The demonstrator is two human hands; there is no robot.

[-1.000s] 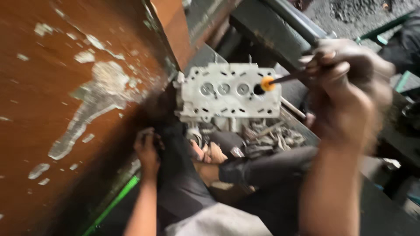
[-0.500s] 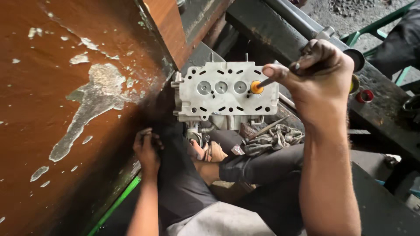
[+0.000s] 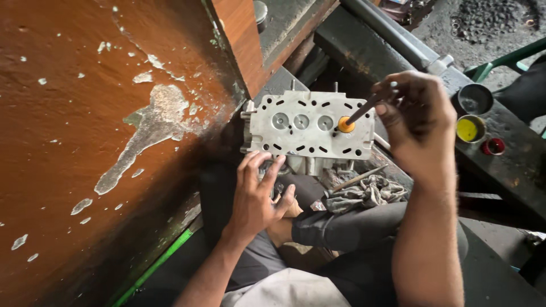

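A grey metal cylinder head (image 3: pixel 307 126) stands on edge in front of me, its flat face showing several round valve seats and dark slots. My right hand (image 3: pixel 418 122) grips a thin dark stick (image 3: pixel 364 111) whose orange cup tip (image 3: pixel 346 124) presses on the rightmost valve seat. My left hand (image 3: pixel 259 196) has come up under the head's lower left edge, fingers spread and touching it. My legs in dark trousers (image 3: pixel 352 227) lie below the head.
A large brown wooden panel with flaking paint (image 3: pixel 102 131) fills the left. A dirty rag and a metal rod (image 3: pixel 364 190) lie below the head. On the dark bench at right sit a tin of yellow paste (image 3: pixel 469 129), an empty tin (image 3: pixel 475 98) and a small red cap (image 3: pixel 493 146).
My left hand has risen from low beside my leg to the head's lower edge. My right hand has stayed on the stick, with its orange tip on the rightmost seat.
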